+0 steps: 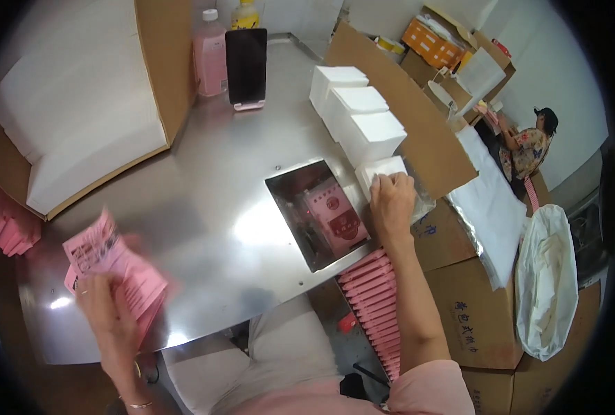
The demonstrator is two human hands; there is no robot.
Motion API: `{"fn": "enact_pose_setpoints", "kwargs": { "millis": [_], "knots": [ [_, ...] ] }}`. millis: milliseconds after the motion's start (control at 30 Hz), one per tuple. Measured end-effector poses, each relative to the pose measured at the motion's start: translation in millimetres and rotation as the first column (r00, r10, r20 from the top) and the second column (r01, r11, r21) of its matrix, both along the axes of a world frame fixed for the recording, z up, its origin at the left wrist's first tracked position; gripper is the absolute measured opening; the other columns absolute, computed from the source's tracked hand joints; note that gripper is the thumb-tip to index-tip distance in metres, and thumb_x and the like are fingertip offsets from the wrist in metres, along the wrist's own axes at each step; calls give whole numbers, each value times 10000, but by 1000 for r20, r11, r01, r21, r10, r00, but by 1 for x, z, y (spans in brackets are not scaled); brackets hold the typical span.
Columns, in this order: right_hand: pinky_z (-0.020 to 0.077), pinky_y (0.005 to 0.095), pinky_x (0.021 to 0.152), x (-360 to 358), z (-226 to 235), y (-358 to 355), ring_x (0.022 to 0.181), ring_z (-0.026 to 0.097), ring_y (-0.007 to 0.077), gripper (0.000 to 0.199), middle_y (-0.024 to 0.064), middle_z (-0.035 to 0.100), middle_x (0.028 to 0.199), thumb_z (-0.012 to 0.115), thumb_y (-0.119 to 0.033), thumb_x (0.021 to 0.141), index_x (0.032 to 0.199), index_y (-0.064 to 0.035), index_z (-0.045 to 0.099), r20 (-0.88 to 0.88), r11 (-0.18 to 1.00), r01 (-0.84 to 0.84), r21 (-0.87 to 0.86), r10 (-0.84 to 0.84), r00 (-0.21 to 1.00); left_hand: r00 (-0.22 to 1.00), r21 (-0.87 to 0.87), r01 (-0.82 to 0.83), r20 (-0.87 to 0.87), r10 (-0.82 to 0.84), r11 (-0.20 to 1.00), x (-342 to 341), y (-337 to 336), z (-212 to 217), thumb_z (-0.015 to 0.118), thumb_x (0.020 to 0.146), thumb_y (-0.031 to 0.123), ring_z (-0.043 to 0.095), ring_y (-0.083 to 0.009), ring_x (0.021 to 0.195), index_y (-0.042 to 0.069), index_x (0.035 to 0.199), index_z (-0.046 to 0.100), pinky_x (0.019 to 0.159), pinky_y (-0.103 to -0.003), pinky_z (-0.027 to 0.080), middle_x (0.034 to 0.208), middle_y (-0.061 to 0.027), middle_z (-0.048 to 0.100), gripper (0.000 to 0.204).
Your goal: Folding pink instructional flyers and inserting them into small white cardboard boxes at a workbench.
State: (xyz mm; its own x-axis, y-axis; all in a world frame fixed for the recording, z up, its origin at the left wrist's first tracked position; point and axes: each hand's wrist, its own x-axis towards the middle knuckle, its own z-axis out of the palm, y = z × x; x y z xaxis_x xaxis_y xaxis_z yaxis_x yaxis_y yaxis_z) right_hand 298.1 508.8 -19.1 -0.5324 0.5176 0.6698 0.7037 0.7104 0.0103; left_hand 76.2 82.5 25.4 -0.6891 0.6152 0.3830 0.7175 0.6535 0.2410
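On four white stacks [356,111], right hand [392,200] rests; left hand [106,304] grips pink leaflets [110,266].

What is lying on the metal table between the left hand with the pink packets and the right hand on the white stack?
In the head view, between the left hand and the right hand lie bare steel table and a rectangular opening with a pink packet inside.

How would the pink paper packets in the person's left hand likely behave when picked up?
The pink packets look thin and flat, so probably light and somewhat floppy. The left hand holds them as a loose fan, so they may slide apart. Being flat, they should not roll.
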Motion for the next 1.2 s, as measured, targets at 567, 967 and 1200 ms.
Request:
{"fn": "enact_pose_setpoints", "kwargs": {
  "millis": [567, 967, 1200],
  "knots": [
    [457, 459, 760, 0, 12, 1, 839, 549, 351, 252, 170, 579, 814, 617, -143, 913, 732, 23, 672, -172, 990, -85, -109, 66, 983, 833, 210, 528, 62, -550, 823, 60, 126, -33, 746, 835, 142, 494, -298, 830, 71, 873, 579, 728, -406, 357, 860, -103, 518, 185],
    [480, 468, 900, -4, 12, -16, 1065, 588, 385, 297, 189, 640, 1090, 591, -30, 863, 1149, 10, 657, -202, 964, -251, -92, 228, 952, 782, 288, 576, 80, -618, 765, 73, 135, -34, 745, 827, 100, 522, -340, 917, 40, 958, 586, 828, -441, 419, 1009, -185, 538, 214],
    [287, 667, 1127, -34, 5, -163, 1155, 610, 324, 360, 185, 627, 1108, 647, -141, 852, 1191, -18, 641, 42, 581, -806, -112, 813, 580, 894, 82, 422, 125, -430, 903, 57, 116, -36, 814, 618, 249, 375, -467, 1376, -42, 1337, 509, 1041, -574, 365, 1501, -277, 391, 834]
  ]
}}
